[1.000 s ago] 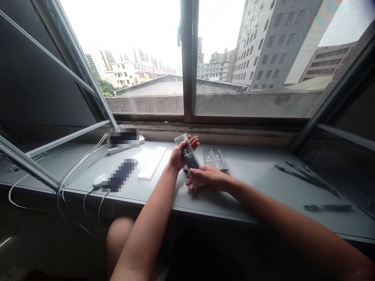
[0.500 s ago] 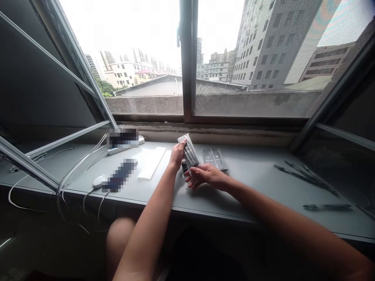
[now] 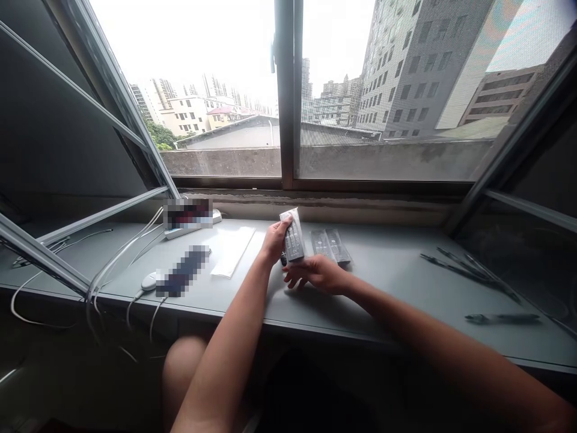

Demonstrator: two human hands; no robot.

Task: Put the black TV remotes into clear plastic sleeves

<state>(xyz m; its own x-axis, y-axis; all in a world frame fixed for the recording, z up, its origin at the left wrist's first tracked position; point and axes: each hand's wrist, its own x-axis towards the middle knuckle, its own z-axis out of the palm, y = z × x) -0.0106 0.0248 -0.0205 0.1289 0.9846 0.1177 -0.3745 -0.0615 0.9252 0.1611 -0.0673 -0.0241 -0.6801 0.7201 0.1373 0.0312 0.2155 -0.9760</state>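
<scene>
A dark remote control in a clear plastic sleeve is held upright over the grey window ledge. My left hand grips the sleeve near its top, fingers wrapped round it. My right hand is closed on the lower end, where the remote's dark bottom pokes out. Just right of my hands, two more bagged remotes lie side by side on the ledge.
A flat white sleeve lies left of my hands. Farther left are a blurred dark object, a white mouse, a power strip and white cables. Dark thin strips and a pen lie on the right.
The remote went from lying tilted in my open left palm to standing more upright. My left hand closed on the sleeve's top, and the sleeve slid up so the remote's bottom shows.
</scene>
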